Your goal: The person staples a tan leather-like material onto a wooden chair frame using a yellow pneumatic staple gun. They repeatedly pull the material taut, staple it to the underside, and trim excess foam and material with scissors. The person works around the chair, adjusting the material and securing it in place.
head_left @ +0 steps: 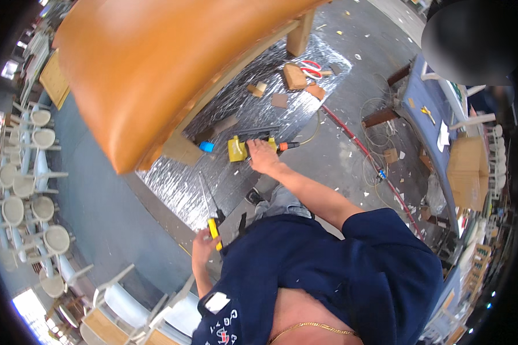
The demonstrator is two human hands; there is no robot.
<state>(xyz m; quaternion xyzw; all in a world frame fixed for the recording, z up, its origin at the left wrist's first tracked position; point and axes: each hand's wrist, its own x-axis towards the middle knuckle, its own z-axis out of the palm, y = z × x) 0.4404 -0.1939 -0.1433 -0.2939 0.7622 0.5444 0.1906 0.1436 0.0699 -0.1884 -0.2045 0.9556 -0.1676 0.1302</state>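
Observation:
My right hand (pixel 263 157) is wrapped round the grip of a yellow-green air staple gun (pixel 236 150), with an orange fitting and a hose at its right end. The gun is just above a silvery sheet. Lower left, my left hand (pixel 201 246) is closed on a tool with a yellow-and-black handle (pixel 214 227) and a long thin shaft, which looks like a screwdriver. Beyond both hands stands a large orange leather seat piece (pixel 155 63) on wooden legs; one leg (pixel 181 150) is close to the gun. A small blue object (pixel 206 147) lies beside that leg.
Red-handled scissors (pixel 311 69), a wooden block (pixel 294 76) and leather scraps (pixel 279 100) lie on the silvery sheet (pixel 175 198). A red hose (pixel 357 141) crosses the floor. On the right stand a blue-topped table (pixel 426 115) and a cardboard box (pixel 468 172); chairs (pixel 56 238) line the left.

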